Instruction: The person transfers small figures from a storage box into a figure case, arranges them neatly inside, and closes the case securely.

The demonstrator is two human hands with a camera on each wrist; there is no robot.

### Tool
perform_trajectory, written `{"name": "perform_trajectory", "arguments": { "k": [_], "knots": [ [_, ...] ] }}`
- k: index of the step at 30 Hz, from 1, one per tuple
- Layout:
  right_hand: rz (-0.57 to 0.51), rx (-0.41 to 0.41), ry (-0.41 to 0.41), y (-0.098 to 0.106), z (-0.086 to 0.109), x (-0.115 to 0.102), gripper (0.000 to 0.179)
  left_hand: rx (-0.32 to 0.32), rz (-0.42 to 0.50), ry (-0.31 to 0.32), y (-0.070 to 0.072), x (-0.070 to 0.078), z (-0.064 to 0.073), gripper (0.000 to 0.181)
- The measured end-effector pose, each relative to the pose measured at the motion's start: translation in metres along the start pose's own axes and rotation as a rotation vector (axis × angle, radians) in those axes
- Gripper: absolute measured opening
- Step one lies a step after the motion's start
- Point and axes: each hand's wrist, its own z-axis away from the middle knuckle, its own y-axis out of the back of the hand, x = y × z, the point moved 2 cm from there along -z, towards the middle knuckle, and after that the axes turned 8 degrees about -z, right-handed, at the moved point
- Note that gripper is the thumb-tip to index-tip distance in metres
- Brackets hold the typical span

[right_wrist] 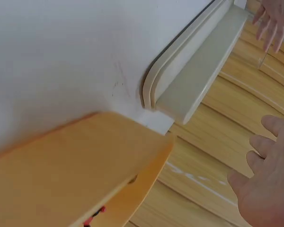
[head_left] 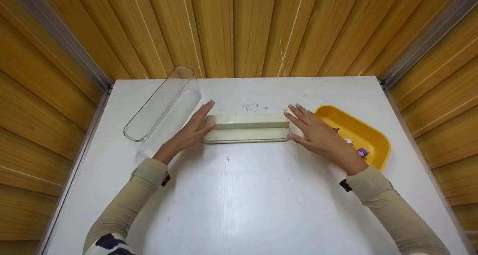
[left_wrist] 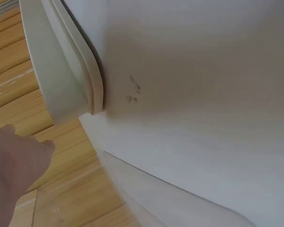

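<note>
"Well, where are your hands in the head view?"

"Your left hand [head_left: 188,131] is at the left end of the cream stand [head_left: 244,133], your right hand [head_left: 315,131] at its right end. The stand lies on the worktop [head_left: 239,195] between them, with a raised step along its far side. Your fingers are stretched out on both sides, so your grip is slack, wrapped round nothing. You can't tell from here whether your fingertips touch the stand."

"And to either side of you?"

"To your left, a long clear case [head_left: 160,103] lies aslant. To your right, partly behind your forearm, is a yellow tray [head_left: 368,135] holding small figures, one of them a purple figure [head_left: 362,152]. Wood-patterned panels [head_left: 250,31] stand beyond the worktop."

"What does your left wrist view give you?"

"Your left hand near the stand's rounded end, partly cut off by the frame, and the clear case along the bottom."

"And your right wrist view?"

"Your right hand, fingers spread, near the stand's other end. The yellow tray fills the lower left, with something red inside, and your left hand shows at the upper right."
</note>
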Motion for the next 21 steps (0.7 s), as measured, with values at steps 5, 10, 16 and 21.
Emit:
{"name": "perform_trajectory", "arguments": {
  "k": [5,10,16,21],
  "knots": [
    [-0.031,-0.001,-0.066,0.011,0.008,0.006,0.071,0.04,0.188,0.082,-0.004,-0.013,0.0,0.084],
    [-0.077,-0.02,-0.143,0.02,0.014,0.014,0.069,0.063,0.237,0.124,-0.01,-0.022,0.0,0.085],
    [-0.145,-0.064,-0.238,0.03,0.022,0.026,0.069,0.084,0.306,0.187,-0.012,-0.025,0.001,0.069],
    [-0.166,-0.066,-0.265,0.039,0.028,0.038,0.069,0.107,0.318,0.215,-0.013,-0.032,0.0,0.052]
  ]
}}
